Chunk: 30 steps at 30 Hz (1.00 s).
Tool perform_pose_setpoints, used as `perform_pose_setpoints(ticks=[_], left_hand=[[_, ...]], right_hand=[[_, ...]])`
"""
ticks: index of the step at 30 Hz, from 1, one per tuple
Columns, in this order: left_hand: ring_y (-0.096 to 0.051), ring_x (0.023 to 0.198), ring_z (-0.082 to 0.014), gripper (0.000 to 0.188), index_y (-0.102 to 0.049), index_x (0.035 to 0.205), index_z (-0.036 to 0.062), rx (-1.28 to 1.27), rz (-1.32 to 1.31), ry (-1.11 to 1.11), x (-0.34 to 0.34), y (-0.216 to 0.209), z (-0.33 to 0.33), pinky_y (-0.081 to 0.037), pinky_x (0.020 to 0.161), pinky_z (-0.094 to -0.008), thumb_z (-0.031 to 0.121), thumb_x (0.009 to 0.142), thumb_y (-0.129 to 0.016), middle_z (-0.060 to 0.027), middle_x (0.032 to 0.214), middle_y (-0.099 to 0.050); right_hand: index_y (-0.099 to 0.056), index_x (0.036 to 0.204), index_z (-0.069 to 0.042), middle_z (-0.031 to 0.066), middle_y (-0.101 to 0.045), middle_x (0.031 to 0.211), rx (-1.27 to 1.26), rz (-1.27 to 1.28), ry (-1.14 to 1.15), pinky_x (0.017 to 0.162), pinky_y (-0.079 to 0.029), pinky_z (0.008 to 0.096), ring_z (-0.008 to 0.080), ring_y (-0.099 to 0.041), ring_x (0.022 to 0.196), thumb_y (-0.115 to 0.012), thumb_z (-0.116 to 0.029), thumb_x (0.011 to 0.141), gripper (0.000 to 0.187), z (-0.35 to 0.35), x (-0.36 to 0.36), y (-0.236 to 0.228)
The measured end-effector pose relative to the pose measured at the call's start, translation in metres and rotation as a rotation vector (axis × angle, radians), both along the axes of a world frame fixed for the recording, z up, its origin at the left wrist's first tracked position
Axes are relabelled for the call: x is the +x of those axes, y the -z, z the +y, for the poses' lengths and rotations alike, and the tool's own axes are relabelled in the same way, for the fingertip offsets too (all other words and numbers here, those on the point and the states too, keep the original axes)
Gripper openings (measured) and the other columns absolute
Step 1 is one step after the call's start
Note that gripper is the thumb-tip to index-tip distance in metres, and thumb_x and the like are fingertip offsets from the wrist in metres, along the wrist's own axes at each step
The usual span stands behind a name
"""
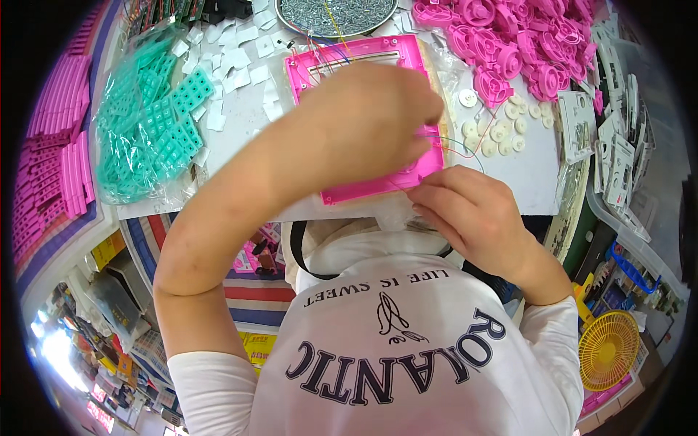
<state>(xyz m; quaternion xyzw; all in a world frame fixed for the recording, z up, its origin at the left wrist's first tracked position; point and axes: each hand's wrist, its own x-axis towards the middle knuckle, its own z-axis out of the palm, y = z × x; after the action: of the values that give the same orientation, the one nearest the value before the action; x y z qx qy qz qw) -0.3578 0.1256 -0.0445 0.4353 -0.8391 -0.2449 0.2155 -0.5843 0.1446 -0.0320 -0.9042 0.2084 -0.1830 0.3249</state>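
A pink plastic casing (339,195), open side up with thin coloured wires in it, lies on the worktable before me. My left hand (371,120) reaches across the casing, slightly blurred, with its fingers bent down toward the right side. What those fingertips hold, if anything, is hidden behind the hand. At the casing's near right corner, my right hand (472,211) pinches the edge between thumb and fingers. Green and red wires (458,147) loop out past the casing's right side, just above that hand.
Left of the casing are a clear bag of teal keypads (149,123) and scattered white paper squares (234,58). A round tray of screws (338,16) stands behind. To the right lie pink plastic parts (509,43), cream discs (502,131) and a bin of white panels (618,160).
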Motion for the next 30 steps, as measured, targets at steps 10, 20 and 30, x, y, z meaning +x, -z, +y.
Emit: perform_pose_setpoints(ticks=[10,20,30], left_hand=[[-0.067,0.066,-0.0268,0.014,-0.065,0.099,0.0031,0.06,-0.108,-0.296,-0.021,0.0,0.006,-0.054,0.063,-0.04,0.009,0.086,-0.065,-0.0094,0.085,-0.067],[-0.064,0.082,-0.0262,0.034,-0.064,0.112,0.0024,-0.121,0.206,-0.308,0.0,0.0,0.096,-0.056,0.071,-0.0358,-0.004,0.079,-0.071,-0.0113,0.096,-0.064],[-0.061,0.092,-0.0315,0.038,-0.066,0.111,0.0045,-0.087,0.153,-0.263,-0.005,0.024,0.115,-0.05,0.083,-0.0422,0.009,0.075,-0.076,-0.0111,0.104,-0.062]], right_hand=[[-0.065,0.099,-0.001,0.0114,-0.065,0.094,-0.121,0.045,-0.045,0.066,-0.055,0.0387,0.0299,-0.065,0.082,-0.071,-0.001,0.068,0.032,-0.018,-0.003,-0.006],[-0.061,0.1,-0.001,0.0093,-0.062,0.086,-0.157,0.275,-0.231,0.069,-0.054,0.04,0.03,-0.063,0.083,-0.065,-0.011,0.079,0.024,-0.035,0.017,-0.017],[-0.065,0.105,-0.003,0.0108,-0.067,0.092,0.162,-0.017,-0.085,0.063,-0.05,0.0353,0.0286,-0.063,0.074,-0.077,0.005,0.076,0.032,-0.035,-0.017,0.031]])
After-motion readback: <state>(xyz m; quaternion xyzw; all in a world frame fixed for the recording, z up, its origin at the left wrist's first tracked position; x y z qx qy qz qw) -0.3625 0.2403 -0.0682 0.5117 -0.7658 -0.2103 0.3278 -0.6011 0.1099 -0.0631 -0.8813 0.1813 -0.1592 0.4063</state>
